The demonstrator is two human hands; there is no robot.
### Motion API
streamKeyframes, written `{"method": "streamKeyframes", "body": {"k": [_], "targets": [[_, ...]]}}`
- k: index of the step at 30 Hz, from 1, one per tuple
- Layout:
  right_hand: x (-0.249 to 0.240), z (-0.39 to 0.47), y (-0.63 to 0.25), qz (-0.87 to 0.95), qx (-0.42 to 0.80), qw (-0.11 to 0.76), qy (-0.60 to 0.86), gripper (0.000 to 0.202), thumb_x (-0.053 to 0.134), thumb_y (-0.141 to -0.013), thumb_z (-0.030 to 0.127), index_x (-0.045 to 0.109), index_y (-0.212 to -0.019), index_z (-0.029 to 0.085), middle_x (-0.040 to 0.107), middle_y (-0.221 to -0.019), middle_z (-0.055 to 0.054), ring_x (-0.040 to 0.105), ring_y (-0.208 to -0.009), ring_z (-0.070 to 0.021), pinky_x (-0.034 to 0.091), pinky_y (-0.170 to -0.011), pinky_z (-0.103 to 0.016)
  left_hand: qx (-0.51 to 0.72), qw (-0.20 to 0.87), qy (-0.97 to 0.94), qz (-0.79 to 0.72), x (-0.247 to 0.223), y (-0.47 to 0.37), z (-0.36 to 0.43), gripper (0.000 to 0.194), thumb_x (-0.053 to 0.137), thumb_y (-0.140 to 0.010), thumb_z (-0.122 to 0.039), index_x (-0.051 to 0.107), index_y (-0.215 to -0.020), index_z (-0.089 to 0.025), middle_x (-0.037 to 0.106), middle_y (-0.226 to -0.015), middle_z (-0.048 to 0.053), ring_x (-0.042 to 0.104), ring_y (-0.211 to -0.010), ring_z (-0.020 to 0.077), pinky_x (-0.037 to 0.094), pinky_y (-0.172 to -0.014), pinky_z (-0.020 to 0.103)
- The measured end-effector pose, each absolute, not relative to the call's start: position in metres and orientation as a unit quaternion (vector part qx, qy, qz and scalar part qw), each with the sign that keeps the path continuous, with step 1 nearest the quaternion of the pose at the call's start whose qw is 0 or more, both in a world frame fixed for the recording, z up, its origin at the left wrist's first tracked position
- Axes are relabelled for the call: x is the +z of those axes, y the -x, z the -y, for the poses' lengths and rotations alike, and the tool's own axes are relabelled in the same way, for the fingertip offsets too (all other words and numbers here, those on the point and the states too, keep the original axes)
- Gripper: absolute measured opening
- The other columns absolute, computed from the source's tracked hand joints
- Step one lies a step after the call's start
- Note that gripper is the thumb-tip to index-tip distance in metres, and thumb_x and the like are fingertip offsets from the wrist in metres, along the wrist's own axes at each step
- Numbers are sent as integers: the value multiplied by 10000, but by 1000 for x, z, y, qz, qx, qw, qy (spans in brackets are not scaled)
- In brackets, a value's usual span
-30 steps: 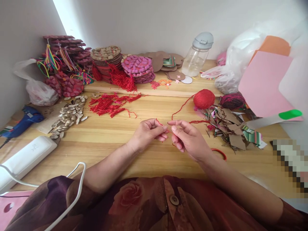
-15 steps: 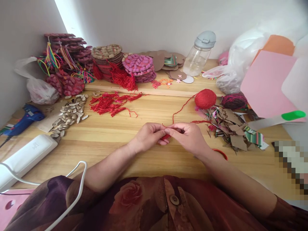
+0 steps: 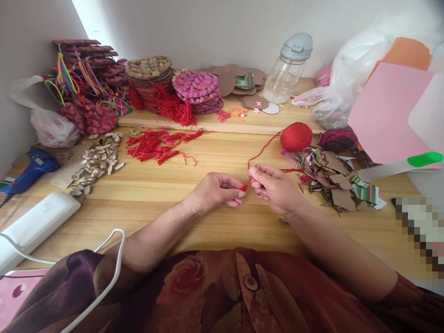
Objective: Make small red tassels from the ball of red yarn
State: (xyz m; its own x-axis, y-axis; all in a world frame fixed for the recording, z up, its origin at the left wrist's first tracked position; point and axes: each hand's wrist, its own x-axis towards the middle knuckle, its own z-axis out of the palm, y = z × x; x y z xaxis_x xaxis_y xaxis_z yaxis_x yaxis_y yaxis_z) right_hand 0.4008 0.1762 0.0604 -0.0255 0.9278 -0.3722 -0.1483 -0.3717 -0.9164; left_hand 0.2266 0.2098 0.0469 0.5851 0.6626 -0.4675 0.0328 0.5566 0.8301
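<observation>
My left hand [image 3: 219,192] pinches a small bit of red yarn [image 3: 244,188] between thumb and fingertips, over the middle of the wooden table. Just right of it, my right hand [image 3: 272,187] is closed on a red yarn strand [image 3: 264,152], which runs up to the red yarn ball [image 3: 296,137]. A narrow gap separates the two hands. Another red strand [image 3: 293,170] stretches right from behind my right hand toward the cardboard scraps. Several red tassels [image 3: 156,145] lie in a pile beyond my left hand.
Peanut shells [image 3: 99,159], a blue glue gun [image 3: 33,170] and a white power strip [image 3: 40,229] are on the left. Cardboard scraps [image 3: 335,180] lie on the right. Decorated discs [image 3: 197,90] and a bottle [image 3: 285,76] stand on the back ledge.
My hands were together and have come apart, my right hand moving up and slightly right with the strand. The orange-red ring by my right forearm is no longer visible. The view has shifted slightly.
</observation>
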Motion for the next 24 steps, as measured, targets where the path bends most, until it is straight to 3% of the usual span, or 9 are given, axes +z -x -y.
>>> {"method": "streamKeyframes", "body": {"k": [10,15,24], "targets": [[61,-183,-402,325,644,442,532,222,600,-861,354,505,-753,185,444,-548,70,265,-376,-23,174,-367,-154,196,804,-421,-372,44,-225,-208,205,709,-806,-231,567,-925,-140,727,-757,59,715,-682,161,554,-562,219],[60,-187,-401,313,650,446,530,189,601,-862,308,517,-750,182,442,-537,69,265,-369,-22,175,-362,-149,164,809,-419,-377,44,-225,-208,267,727,-783,-192,624,-1019,-123,731,-801,70,720,-708,158,559,-584,210],[61,-190,-401,308,645,446,538,191,599,-869,287,514,-733,182,443,-522,68,259,-360,-24,171,-356,-157,123,819,-416,-376,44,-223,-210,237,718,-795,-254,703,-980,-106,729,-831,86,716,-750,162,573,-619,219]]}}
